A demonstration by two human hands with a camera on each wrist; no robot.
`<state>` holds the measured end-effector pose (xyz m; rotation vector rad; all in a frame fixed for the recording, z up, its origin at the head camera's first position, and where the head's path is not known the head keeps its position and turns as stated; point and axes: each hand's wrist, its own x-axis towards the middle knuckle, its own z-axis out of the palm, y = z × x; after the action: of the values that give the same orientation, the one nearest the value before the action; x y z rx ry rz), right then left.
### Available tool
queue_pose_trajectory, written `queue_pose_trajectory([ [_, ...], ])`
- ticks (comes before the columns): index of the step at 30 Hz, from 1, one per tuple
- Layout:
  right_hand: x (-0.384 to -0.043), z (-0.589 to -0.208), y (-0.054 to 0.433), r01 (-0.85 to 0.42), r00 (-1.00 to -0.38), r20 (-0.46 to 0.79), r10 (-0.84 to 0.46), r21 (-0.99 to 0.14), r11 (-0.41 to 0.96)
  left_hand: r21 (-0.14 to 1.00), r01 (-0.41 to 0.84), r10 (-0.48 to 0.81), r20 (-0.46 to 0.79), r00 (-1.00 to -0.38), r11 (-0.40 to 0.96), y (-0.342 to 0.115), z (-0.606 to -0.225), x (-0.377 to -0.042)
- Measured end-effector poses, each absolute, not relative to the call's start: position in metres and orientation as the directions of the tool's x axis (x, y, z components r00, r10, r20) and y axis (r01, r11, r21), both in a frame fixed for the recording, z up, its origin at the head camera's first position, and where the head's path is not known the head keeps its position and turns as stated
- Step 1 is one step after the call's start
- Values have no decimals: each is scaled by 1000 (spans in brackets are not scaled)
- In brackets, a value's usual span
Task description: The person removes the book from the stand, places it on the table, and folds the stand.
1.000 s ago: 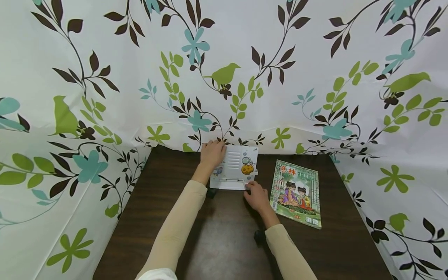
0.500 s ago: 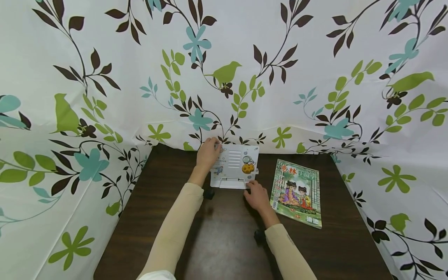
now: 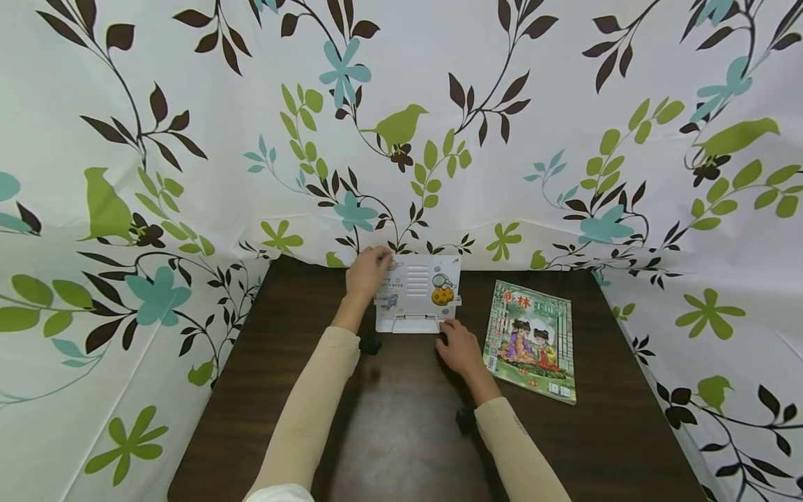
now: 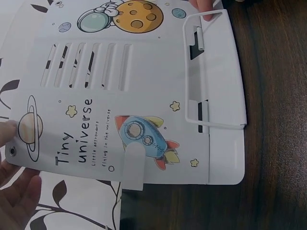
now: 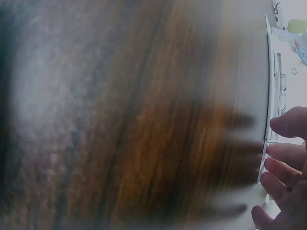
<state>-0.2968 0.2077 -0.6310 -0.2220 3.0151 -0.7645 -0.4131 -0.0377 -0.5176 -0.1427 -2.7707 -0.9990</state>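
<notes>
A white book stand (image 3: pixel 414 296) with a space print and a wire page holder stands tilted back at the table's far edge. My left hand (image 3: pixel 366 272) pinches its upper left corner. In the left wrist view, the left thumb (image 4: pixel 7 132) lies on the printed front of the panel, and the other fingers are behind its edge. My right hand (image 3: pixel 461 348) holds the lower right corner of the stand. Its fingertips (image 5: pixel 274 165) meet the ledge's edge in the right wrist view; part of this hand is cut off there.
A magazine (image 3: pixel 532 341) with two drawn figures on its cover lies right of the right hand. The dark wooden table (image 3: pixel 401 432) ends at a patterned curtain (image 3: pixel 401 174), close behind the stand. Black wrist straps show under both wrists.
My left hand has shifted slightly left along the stand's top corner, uncovering more of the printed panel. The right hand has stayed at the lower corner.
</notes>
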Motion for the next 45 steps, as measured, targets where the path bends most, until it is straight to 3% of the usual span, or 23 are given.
queue_pose_trajectory([
  [18,-311,-628,212,-113,-988,-36,-152,-507,855,677,90,-53,188,-981,730,-45,-522,-410],
  [45,-322,-626,216,-78,-986,-85,-145,-534,842,710,54,-103,176,-979,703,-53,-525,-377],
])
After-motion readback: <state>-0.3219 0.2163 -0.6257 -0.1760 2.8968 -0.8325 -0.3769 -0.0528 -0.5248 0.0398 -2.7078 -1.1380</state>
